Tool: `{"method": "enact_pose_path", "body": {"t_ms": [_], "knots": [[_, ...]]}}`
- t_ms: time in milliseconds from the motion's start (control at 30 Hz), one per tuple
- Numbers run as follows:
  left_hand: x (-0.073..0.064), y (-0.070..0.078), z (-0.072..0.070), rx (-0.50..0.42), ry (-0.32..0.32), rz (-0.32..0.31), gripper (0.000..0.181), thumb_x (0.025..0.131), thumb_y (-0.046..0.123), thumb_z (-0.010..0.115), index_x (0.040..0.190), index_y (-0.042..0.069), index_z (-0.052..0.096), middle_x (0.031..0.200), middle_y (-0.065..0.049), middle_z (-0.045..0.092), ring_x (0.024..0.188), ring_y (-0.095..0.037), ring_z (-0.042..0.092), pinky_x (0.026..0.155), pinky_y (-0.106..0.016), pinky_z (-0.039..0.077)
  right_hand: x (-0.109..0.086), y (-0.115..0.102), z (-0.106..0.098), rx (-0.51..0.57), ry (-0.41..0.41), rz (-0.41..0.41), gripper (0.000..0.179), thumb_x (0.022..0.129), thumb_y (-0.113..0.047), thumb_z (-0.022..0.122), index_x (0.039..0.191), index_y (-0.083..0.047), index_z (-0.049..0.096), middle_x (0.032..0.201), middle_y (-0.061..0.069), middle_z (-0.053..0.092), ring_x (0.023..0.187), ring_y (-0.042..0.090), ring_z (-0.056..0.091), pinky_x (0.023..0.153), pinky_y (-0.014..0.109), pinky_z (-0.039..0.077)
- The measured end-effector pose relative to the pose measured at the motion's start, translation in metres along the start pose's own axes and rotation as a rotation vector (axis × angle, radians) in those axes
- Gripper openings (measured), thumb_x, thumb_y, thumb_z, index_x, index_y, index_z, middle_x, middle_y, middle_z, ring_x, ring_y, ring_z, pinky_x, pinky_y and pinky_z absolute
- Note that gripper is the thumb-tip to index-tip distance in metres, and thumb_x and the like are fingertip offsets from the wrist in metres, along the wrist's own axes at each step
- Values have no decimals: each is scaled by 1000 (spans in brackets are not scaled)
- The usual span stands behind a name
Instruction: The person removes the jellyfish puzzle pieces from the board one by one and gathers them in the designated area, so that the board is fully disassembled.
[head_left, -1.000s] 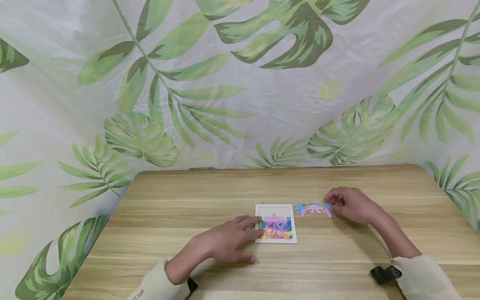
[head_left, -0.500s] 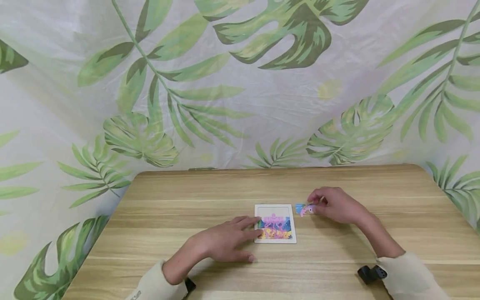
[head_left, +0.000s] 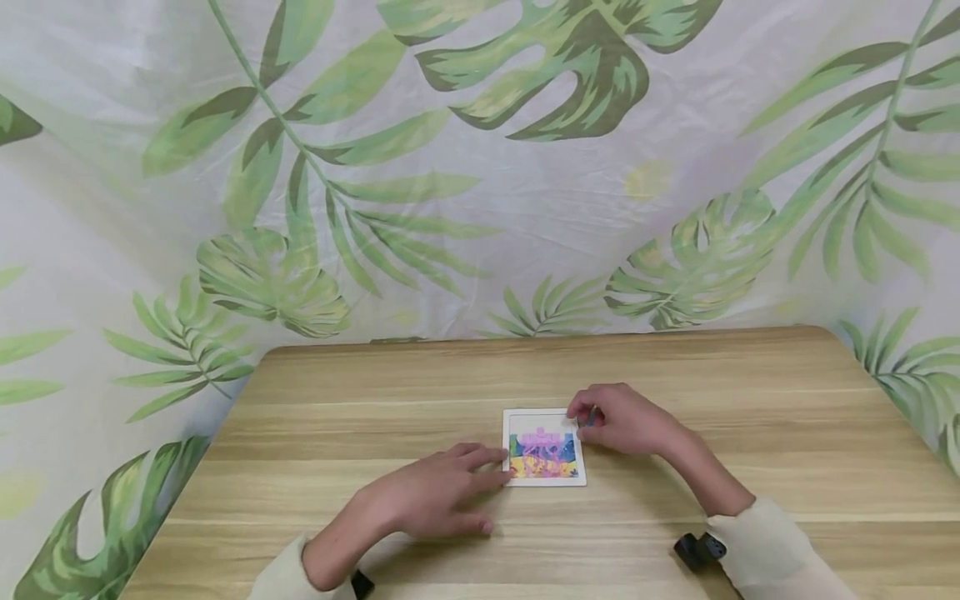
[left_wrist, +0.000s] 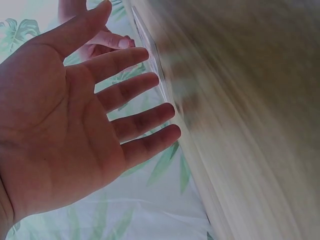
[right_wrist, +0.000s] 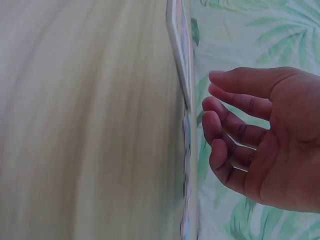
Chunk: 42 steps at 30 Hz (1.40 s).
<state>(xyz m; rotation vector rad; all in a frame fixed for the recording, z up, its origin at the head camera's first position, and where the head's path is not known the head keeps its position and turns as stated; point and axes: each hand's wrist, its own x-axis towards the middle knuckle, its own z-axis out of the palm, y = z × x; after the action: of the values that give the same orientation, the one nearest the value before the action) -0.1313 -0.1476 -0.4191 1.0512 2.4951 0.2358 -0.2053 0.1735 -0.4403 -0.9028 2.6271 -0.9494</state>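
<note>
A small white-framed puzzle board lies on the table. The lower part of its picture shows pink tentacles over blue and yellow; the upper part of the tray is white. My left hand rests with spread, straight fingers, its fingertips at the board's left edge. Over the board's upper right corner hovers my right hand, fingers loosely bent. A bit of a blue puzzle piece shows between its fingers and thumb. In the right wrist view, nothing sits between those fingers, and flat puzzle pieces lie along the table beside the board.
The wood-grain table spreads around the board, its far edge close to a leaf-patterned cloth. A black wrist device sits at the right sleeve, and another one at the left.
My right hand has moved left, from the far end of the row of pieces to the board's upper right corner, now hiding most of the row. My left hand has stayed at the board.
</note>
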Motion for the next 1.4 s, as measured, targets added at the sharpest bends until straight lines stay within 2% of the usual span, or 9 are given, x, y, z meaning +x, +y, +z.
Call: {"method": "enact_pose_path", "body": {"t_ms": [367, 500, 767, 1100, 1400], "knots": [[-11, 4, 4, 64, 32, 38, 69, 103, 52, 69, 162, 21, 51, 173, 2, 40, 157, -29, 41, 126, -48, 42, 21, -23, 16, -7, -61, -10, 19, 96, -5, 76, 114, -7, 76, 104, 3, 73, 82, 7, 58, 76, 22, 52], [-11, 5, 4, 70, 36, 45, 72, 102, 52, 69, 163, 20, 48, 175, 2, 37, 159, -29, 39, 126, -47, 42, 27, -29, 20, 8, -79, -11, 20, 95, -4, 75, 115, -7, 76, 107, 4, 73, 83, 7, 58, 76, 22, 52], [-9, 9, 7, 36, 21, 19, 68, 102, 51, 71, 160, 21, 53, 175, 3, 36, 160, -31, 38, 128, -50, 39, 38, -39, 31, 3, -110, -31, 21, 94, -4, 78, 115, -7, 75, 107, 6, 71, 78, 8, 55, 72, 23, 50], [-11, 8, 5, 42, 18, 12, 65, 102, 51, 70, 158, 23, 56, 173, 1, 38, 157, -26, 41, 124, -48, 44, 47, -42, 46, -4, -109, -29, 29, 85, 8, 74, 110, -7, 75, 97, 3, 69, 78, 11, 55, 71, 25, 50], [-10, 4, 3, -8, 7, 14, 62, 103, 52, 68, 158, 25, 57, 175, 2, 36, 158, -27, 40, 123, -50, 45, 46, -43, 44, 66, -124, 27, 34, 82, 14, 72, 108, -7, 75, 94, 3, 68, 79, 13, 58, 69, 24, 51]]}}
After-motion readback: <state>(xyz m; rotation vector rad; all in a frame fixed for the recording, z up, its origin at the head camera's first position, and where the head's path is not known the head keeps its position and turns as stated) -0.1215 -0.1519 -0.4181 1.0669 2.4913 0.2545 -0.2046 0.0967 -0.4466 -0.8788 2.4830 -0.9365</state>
